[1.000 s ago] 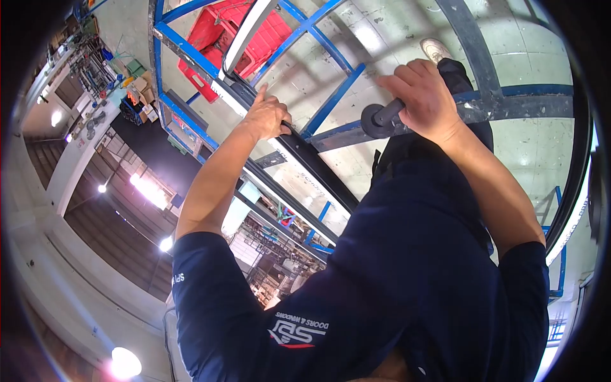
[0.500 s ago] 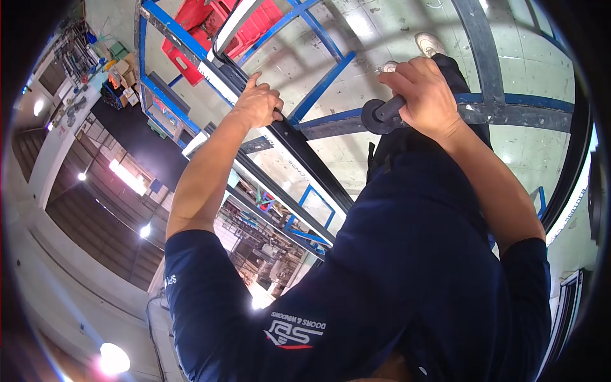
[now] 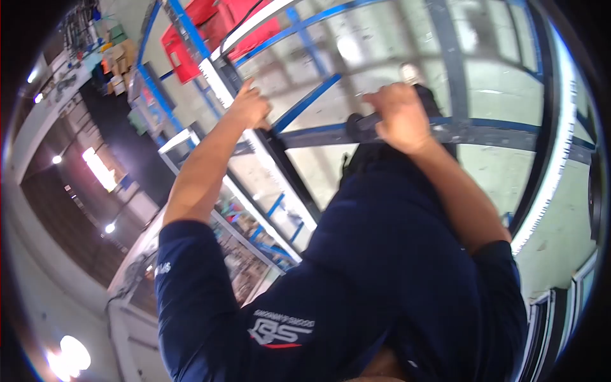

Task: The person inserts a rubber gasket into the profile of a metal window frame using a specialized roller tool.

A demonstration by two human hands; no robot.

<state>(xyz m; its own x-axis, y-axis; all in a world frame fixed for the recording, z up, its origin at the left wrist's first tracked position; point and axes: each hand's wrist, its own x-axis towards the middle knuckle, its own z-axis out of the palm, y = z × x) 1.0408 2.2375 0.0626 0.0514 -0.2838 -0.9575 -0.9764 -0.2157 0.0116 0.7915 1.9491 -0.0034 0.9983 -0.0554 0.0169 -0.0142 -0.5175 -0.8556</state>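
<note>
Head view, blurred: the right hand (image 3: 400,118) has its grip wrapped tight round a dark round-ended tool handle (image 3: 359,126), probably to steady the tool over the blue steel frame rail (image 3: 503,130) it lies against. The left hand (image 3: 249,107), fingers curled but their hold unclear, presses on the long black window-frame bar (image 3: 289,175), seemingly bracing it. Both arms reach forward, elbows bent, from a navy short-sleeved shirt (image 3: 382,280).

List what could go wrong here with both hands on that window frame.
1. The left hand presses on the dark frame bar. If it slips, fingers could get pinched at the edge.
2. The right hand grips a dark tool. A slip might mark the glass pane.
</note>
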